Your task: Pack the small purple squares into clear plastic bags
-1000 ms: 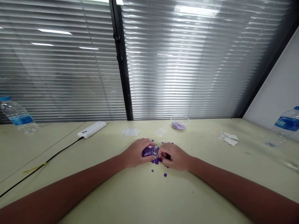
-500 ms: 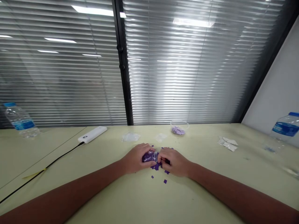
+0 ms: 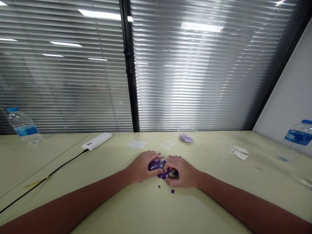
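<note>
A clear plastic bag [image 3: 156, 164] full of small purple square pieces lies on the table, its mouth toward the right. My left hand [image 3: 143, 166] is closed round the bag, thumb at the near side and fingers over the top. Just right of the bag, my right hand [image 3: 182, 171] is curled, its fingertips close to the bag's mouth. Its thumb is lowered and apart from the fingers, with loose purple squares [image 3: 163, 175] in the gap. Whether the right fingertips touch the bag I cannot tell. One purple square [image 3: 172, 191] lies nearer to me.
Behind the hands are flat clear plastic bags [image 3: 137, 144] and a clear round dish [image 3: 186, 137] of pale purple pieces. A white power bank [image 3: 97, 141] with a black cable and a water bottle [image 3: 25, 126] are left. Crumpled white paper [image 3: 239, 152] and another bottle [image 3: 297, 134] are right.
The right thumb has moved down toward me, away from the fingers, and the hand has widened over the loose squares. My left hand still holds the bag. The view has tilted slightly.
</note>
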### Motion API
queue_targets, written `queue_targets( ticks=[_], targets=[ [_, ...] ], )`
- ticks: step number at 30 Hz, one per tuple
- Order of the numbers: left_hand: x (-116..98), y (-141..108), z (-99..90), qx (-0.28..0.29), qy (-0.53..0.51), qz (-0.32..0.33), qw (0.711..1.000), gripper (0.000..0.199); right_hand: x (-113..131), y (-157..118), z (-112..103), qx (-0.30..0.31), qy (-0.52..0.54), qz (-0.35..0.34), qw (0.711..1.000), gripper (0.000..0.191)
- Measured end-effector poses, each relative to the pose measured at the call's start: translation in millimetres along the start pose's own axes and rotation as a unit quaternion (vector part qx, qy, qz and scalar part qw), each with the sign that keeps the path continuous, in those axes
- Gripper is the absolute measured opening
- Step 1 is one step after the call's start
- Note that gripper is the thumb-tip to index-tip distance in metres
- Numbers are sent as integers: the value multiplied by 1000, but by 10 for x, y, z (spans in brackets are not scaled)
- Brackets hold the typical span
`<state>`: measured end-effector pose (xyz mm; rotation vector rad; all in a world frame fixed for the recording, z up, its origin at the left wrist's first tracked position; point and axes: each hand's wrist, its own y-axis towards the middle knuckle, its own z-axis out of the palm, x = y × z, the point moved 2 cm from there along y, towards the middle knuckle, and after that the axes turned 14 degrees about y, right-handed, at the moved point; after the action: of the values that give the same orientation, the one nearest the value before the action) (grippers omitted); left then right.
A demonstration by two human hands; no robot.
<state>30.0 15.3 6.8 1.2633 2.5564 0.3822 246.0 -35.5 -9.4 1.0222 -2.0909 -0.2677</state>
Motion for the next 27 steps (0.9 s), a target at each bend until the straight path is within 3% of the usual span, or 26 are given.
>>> queue_targets(
  ticks=[6, 15, 21, 27],
  targets=[
    [28, -6, 16, -18, 12, -29, 999, 32, -50, 0, 13, 4, -8, 11, 1000, 8],
    [26, -4, 12, -23, 15, -33, 999, 29, 4, 17, -20, -13, -26, 16, 999, 7],
    [24, 3, -7, -35, 21, -53, 998, 31, 55, 15, -26, 0, -6, 1, 1000, 26],
    [53, 1, -13, -53, 23, -82, 995, 32, -42, 12, -2, 16, -17, 2, 1000, 4]
  ],
)
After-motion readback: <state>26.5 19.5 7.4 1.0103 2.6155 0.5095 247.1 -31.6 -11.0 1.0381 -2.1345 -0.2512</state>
